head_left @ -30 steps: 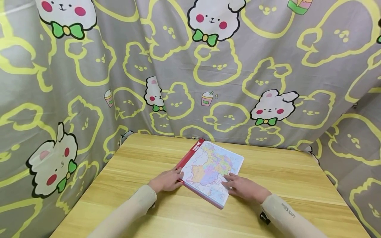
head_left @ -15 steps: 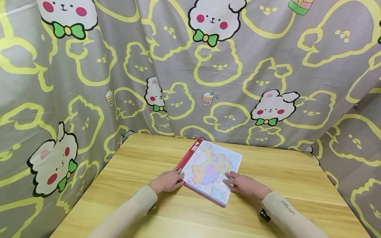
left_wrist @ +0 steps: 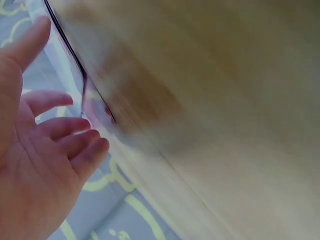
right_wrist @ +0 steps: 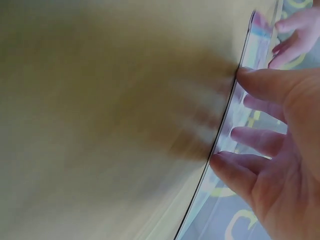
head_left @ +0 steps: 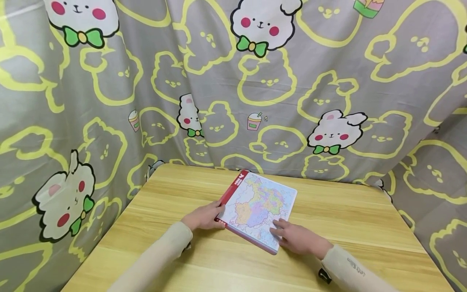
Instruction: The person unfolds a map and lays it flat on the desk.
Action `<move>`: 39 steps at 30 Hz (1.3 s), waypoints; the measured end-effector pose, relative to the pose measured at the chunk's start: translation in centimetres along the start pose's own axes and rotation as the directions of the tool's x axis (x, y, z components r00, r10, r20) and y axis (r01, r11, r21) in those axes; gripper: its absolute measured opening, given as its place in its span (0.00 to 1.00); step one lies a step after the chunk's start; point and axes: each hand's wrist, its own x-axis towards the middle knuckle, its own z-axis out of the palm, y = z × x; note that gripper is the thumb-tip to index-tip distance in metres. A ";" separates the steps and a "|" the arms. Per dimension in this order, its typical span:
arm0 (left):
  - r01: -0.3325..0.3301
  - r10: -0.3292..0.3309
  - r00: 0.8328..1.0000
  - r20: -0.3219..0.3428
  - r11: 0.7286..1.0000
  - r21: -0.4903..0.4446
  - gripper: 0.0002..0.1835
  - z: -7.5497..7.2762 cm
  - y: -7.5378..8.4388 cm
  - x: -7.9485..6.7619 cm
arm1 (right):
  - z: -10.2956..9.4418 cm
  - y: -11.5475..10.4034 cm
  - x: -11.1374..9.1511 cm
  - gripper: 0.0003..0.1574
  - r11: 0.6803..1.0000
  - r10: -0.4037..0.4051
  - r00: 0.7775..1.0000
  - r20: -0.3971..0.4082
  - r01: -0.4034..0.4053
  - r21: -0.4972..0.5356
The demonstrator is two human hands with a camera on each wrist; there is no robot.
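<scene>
A flat map board (head_left: 255, 198), printed with a coloured map and a red band (head_left: 233, 188) down its left side, lies turned at an angle on the wooden table. My left hand (head_left: 204, 215) is at its near left corner, thumb side over the red band. In the left wrist view, the fingers (left_wrist: 85, 155) are loosely bent beside the board's corner (left_wrist: 97, 107). My right hand (head_left: 300, 239) reaches over the board's right edge, fingertips touching the map. In the right wrist view, thumb and fingertips (right_wrist: 220, 161) sit along that edge.
The wooden table (head_left: 346, 219) extends around the board on all sides. Behind it and at both sides hangs a grey curtain (head_left: 219, 81) with cartoon bears and yellow outlines. A dark strap piece (head_left: 324, 275) shows under my right wrist.
The map board has turned slightly, its near corner swinging to the right, then stayed put. My right hand has slid a little toward me along the edge; my left hand has barely shifted.
</scene>
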 end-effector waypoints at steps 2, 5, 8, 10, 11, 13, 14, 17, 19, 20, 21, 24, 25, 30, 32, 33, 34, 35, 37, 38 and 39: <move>0.008 -0.007 1.000 0.026 1.000 -0.027 0.42 -0.2 -0.3 0.2 | -0.1 -0.6 0.0 0.25 1.000 0.007 1.000 0.013 -0.007 -0.003; -0.001 0.003 0.999 0.045 0.999 -0.044 0.42 -0.4 -0.7 0.5 | -0.2 -1.3 0.0 0.27 1.000 0.013 0.999 0.035 -0.013 -0.004; -0.007 0.010 0.998 0.062 0.999 -0.052 0.40 -0.5 -0.9 0.7 | -0.1 -1.8 0.0 0.29 1.000 0.009 0.999 0.048 -0.008 -0.008; -0.005 0.009 0.998 0.068 0.998 -0.057 0.39 -0.4 -0.9 0.9 | 0.0 -2.1 0.0 0.30 1.000 0.004 0.999 0.051 -0.004 -0.006; -0.004 0.008 0.997 0.071 0.998 -0.057 0.39 -0.4 -1.0 0.9 | 0.1 -2.2 0.0 0.30 1.000 0.005 0.999 0.052 -0.005 -0.002; -0.002 0.006 0.997 0.074 0.998 -0.058 0.38 -0.3 -1.0 1.0 | 0.3 -2.5 -0.1 0.31 1.000 0.012 0.999 0.052 -0.012 -0.004; -0.001 0.005 0.997 0.074 0.998 -0.058 0.38 -0.3 -1.0 1.0 | 0.4 -2.5 -0.1 0.31 1.000 0.015 0.998 0.053 -0.015 -0.009; -0.004 0.008 0.997 0.074 0.998 -0.057 0.38 -0.2 -1.0 1.1 | 0.6 -2.8 -0.1 0.32 0.999 0.023 0.998 0.056 -0.022 -0.024; -0.006 0.010 0.997 0.079 0.999 -0.053 0.38 -0.1 -1.0 1.2 | 0.7 -2.9 0.0 0.31 0.999 0.015 0.999 0.049 -0.013 -0.039; -0.005 0.009 0.997 0.082 0.999 -0.053 0.38 -0.1 -1.0 1.2 | 0.7 -3.0 0.0 0.30 0.999 0.013 0.999 0.045 -0.012 -0.039; -0.004 0.008 0.996 0.085 0.999 -0.052 0.38 -0.1 -1.1 1.2 | 0.6 -3.0 0.0 0.30 0.999 0.014 0.999 0.041 -0.012 -0.037; -0.002 0.006 0.996 0.091 0.999 -0.048 0.38 -0.1 -1.0 1.3 | 0.5 -3.0 0.1 0.28 1.000 0.014 0.999 0.032 -0.013 -0.027; -0.002 0.006 0.996 0.091 0.999 -0.047 0.39 -0.2 -1.0 1.2 | 0.5 -3.1 0.1 0.28 1.000 0.016 0.999 0.032 -0.015 -0.023; -0.015 0.018 0.995 0.093 1.000 -0.026 0.39 -0.2 -0.9 1.1 | 0.5 -2.9 0.0 0.28 1.000 0.012 1.000 0.029 -0.011 -0.016; -0.021 0.022 0.996 0.091 1.000 -0.012 0.40 -0.2 -0.8 1.0 | 0.5 -2.7 0.0 0.28 1.000 0.006 1.000 0.020 -0.005 -0.019; -0.023 0.024 0.996 0.088 1.000 -0.007 0.40 -0.1 -0.7 0.9 | 0.6 -2.6 -0.1 0.27 1.000 0.002 1.000 0.015 -0.002 -0.022; -0.025 0.025 0.996 0.087 1.000 0.001 0.40 -0.1 -0.7 0.9 | 0.6 -2.4 -0.1 0.27 1.000 -0.001 1.000 0.011 0.001 -0.020; -0.028 0.028 0.996 0.084 1.000 0.009 0.40 -0.1 -0.6 0.9 | 0.7 -2.3 -0.1 0.27 1.000 -0.002 1.000 0.009 0.002 -0.018; -0.035 0.033 0.996 0.080 0.999 0.022 0.39 -0.1 -0.4 0.7 | 0.7 -2.1 -0.1 0.27 1.000 -0.003 1.000 0.012 0.003 -0.015; -0.040 0.038 0.996 0.076 0.999 0.025 0.39 -0.1 -0.4 0.7 | 0.7 -2.0 -0.1 0.27 1.000 -0.001 1.000 0.014 0.002 -0.009; -0.046 0.043 0.996 0.072 0.999 0.030 0.39 -0.1 -0.3 0.6 | 0.6 -1.9 -0.1 0.27 1.000 0.002 1.000 0.019 -0.002 -0.007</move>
